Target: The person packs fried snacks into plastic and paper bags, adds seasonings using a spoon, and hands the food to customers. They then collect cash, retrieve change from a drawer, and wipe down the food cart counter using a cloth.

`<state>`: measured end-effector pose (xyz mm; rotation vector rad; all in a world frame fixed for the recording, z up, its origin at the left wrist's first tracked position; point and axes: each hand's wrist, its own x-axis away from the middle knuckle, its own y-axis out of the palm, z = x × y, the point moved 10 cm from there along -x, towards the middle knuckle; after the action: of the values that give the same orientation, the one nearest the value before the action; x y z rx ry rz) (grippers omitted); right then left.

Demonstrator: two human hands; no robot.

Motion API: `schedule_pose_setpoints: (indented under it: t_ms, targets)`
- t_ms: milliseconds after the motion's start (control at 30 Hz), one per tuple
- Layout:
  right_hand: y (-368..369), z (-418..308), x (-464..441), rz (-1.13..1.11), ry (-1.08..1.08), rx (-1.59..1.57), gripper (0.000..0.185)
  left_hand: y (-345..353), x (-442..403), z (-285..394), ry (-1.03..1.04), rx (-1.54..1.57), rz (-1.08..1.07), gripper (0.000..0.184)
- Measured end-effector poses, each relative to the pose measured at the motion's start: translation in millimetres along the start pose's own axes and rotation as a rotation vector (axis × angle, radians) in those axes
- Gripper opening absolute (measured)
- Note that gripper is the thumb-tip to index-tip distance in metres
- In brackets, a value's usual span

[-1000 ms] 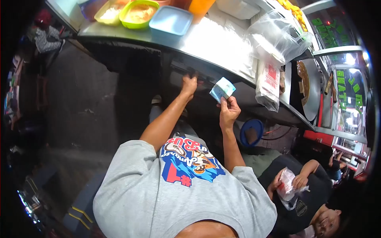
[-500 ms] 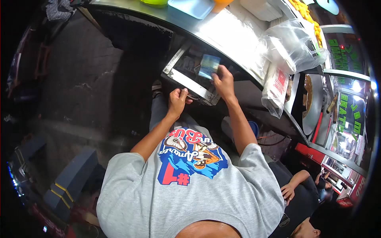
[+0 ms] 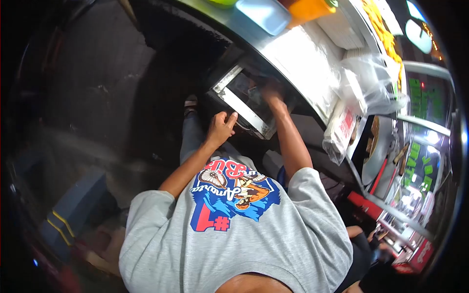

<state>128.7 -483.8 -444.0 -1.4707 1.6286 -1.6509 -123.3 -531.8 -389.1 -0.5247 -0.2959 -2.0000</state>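
Note:
A drawer [image 3: 246, 108] with a pale metal front stands pulled out beneath the counter. My left hand [image 3: 222, 128] is at its front edge, fingers curled against it and thumb up along the front. My right hand [image 3: 273, 94] reaches down inside the drawer, in shadow and smeared by motion, so its fingers and anything in them are hidden. Dim paper pieces [image 3: 252, 90] show in the dark drawer.
The metal counter [image 3: 298, 53] runs above the drawer, bearing a light blue tray [image 3: 264, 14], an orange container [image 3: 310, 10] and clear plastic bags [image 3: 369, 80]. A wrapped white packet [image 3: 339, 132] hangs at its edge. Another person's arm [image 3: 354, 231] shows lower right.
My right hand, which held a bluish banknote above the drawer, has gone down into it, and the note is out of sight. My left hand stays at the drawer front. The view has shifted.

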Motion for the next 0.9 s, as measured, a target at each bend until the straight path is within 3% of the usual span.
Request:
schedule_pose_setpoints:
  t_ms: [67, 100, 167, 267, 367, 433, 467, 533, 600, 667, 700, 733, 800, 900]
  targets:
    - [2, -50, 9, 0.019, -0.294, -0.061, 0.037, -18, -4, 3, 0.134, -0.145, 0.123, 0.038]
    - [5, -58, 4, 0.029, -0.362, -0.059, 0.036, -28, -4, 13, 0.249, -0.123, 0.216, 0.037]
    - [12, -63, -2, 0.062, -0.468, -0.063, 0.034, -45, -2, 31, 0.268, -0.087, 0.245, 0.036]
    - [-33, -61, 21, 0.236, -0.456, -0.228, 0.029, -54, 5, 69, 0.332, -0.016, 0.244, 0.028]
    - [-61, -65, 63, 0.114, -0.356, -0.059, 0.023, -38, 2, 84, 0.376, 0.020, 0.138, 0.021]
    - [-105, -80, 103, 0.263, -0.481, -0.309, 0.027, -23, 8, 104, 0.431, 0.030, 0.084, 0.020]
    - [-121, -87, 121, 0.337, -0.548, -0.441, 0.030, -11, 10, 110, 0.418, -0.027, -0.012, 0.029]
    - [-107, -77, 131, 0.148, -0.351, -1.189, 0.027, 1, 10, 123, 0.466, 0.020, -0.013, 0.039]
    - [-92, -103, 143, -0.149, -0.294, -1.284, 0.017, 32, 1, 96, 0.072, 0.441, -0.348, 0.042]
    - [-70, -117, 130, -0.289, -0.406, -1.136, 0.012, 26, -8, 97, 0.116, 0.672, -0.242, 0.039]
    - [-54, -106, 117, -0.440, -0.235, -1.004, 0.018, 16, -14, 96, 0.156, 0.778, -0.169, 0.037]
    - [-58, -98, 100, -0.378, -0.163, -0.946, 0.018, 0, -13, 101, 0.136, 0.830, -0.102, 0.039]
    - [-67, -98, 57, 0.010, -0.466, -0.643, 0.019, -35, -17, 103, 0.241, 0.766, -0.045, 0.039]
    - [-43, -111, 35, -0.154, -0.405, -0.164, 0.021, -66, -12, 105, 0.168, 0.679, 0.015, 0.036]
